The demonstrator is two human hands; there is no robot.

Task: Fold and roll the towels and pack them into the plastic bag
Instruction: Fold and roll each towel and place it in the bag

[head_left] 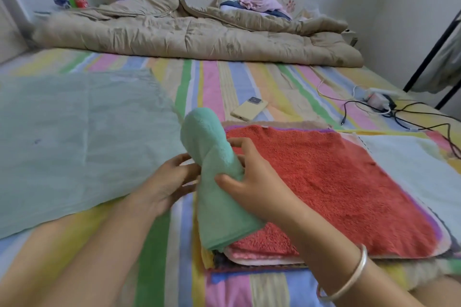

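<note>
Clasping towel [212, 129]: left hand [167, 182], right hand [257, 182]

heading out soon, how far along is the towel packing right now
Early on. Done: no rolled towel set aside or packed that I can see. In hand: left hand and right hand grip the green towel, partly rolled. Left: the red towel and the stack beneath it lie flat, unrolled.

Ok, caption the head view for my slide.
Left hand and right hand hold a rolled green towel on a red-topped towel stack on a striped bed.
</note>
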